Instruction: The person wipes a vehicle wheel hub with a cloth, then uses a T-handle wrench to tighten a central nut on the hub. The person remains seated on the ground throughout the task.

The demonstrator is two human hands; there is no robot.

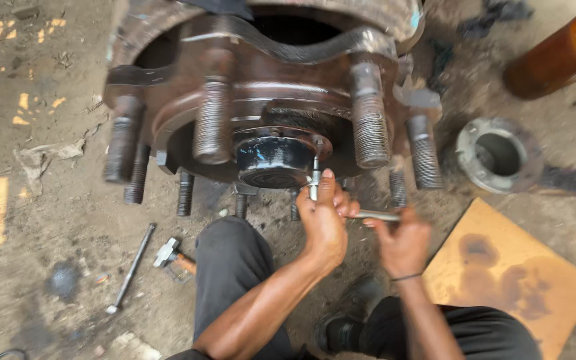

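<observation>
1. A large rusty wheel hub (261,87) fills the space directly above both hands, its long threaded studs (369,127) pointing out toward the camera; its top edge is cut off by the frame, and motion blur softens its left side.
2. A brown board (508,273) lies on the dirt to the right of the right hand, stained with dark patches.
3. A grey metal ring (499,155) rests on the ground up and to the right of the right hand, with an orange cylinder (558,53) beyond it, partly out of frame.
4. The black hub cap (275,160) sits at the hub's centre, just above and left of the left hand.
5. The left hand (323,223) reaches up from a bent forearm, fingers curled tight around the upright end of a metal wrench (358,213), thumb pressed along its shaft just below the cap.
6. The right hand (403,243), a band at its wrist, is clenched on the wrench's horizontal handle; the tool's tip is too small to make out.
7. A long rod (131,267) and a small hammer (171,255) lie on the ground well left of the left hand.
</observation>
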